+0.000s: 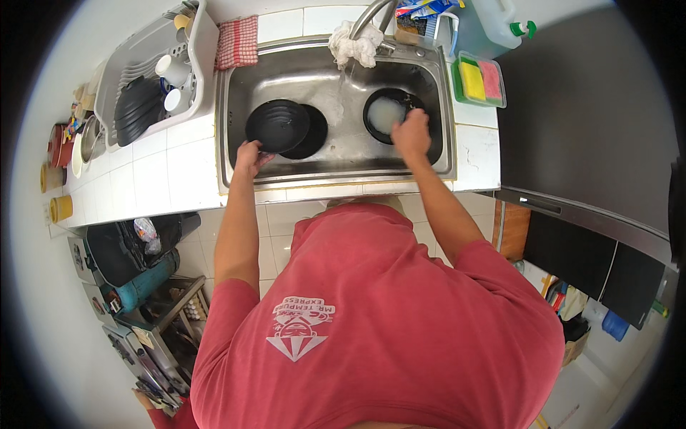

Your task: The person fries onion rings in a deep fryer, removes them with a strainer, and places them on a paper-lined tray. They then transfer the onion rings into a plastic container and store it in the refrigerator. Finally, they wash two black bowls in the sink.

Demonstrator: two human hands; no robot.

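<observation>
My left hand (251, 158) grips the near rim of a black dish (277, 126), tilted over the left side of the stainless steel sink (343, 153). Partly hidden beneath it, a second black dish (316, 134) lies in the basin. On the right, my right hand (414, 134) is at the near right edge of a black bowl (371, 119) with cloudy whitish liquid (387, 113) inside. Its fingers are curled and blurred, so whether they hold anything is unclear. A white cloth (355, 45) wraps the faucet (370, 19), and thin water falls below it.
Left of the sink stands a grey dish rack (201, 80) with black bowls (138, 110) and white mugs (172, 69). A checked cloth (237, 43) lies beside it. To the right are a sponge container (479, 80) and a large jug (485, 27). Another person's sleeve (170, 418) shows lower left.
</observation>
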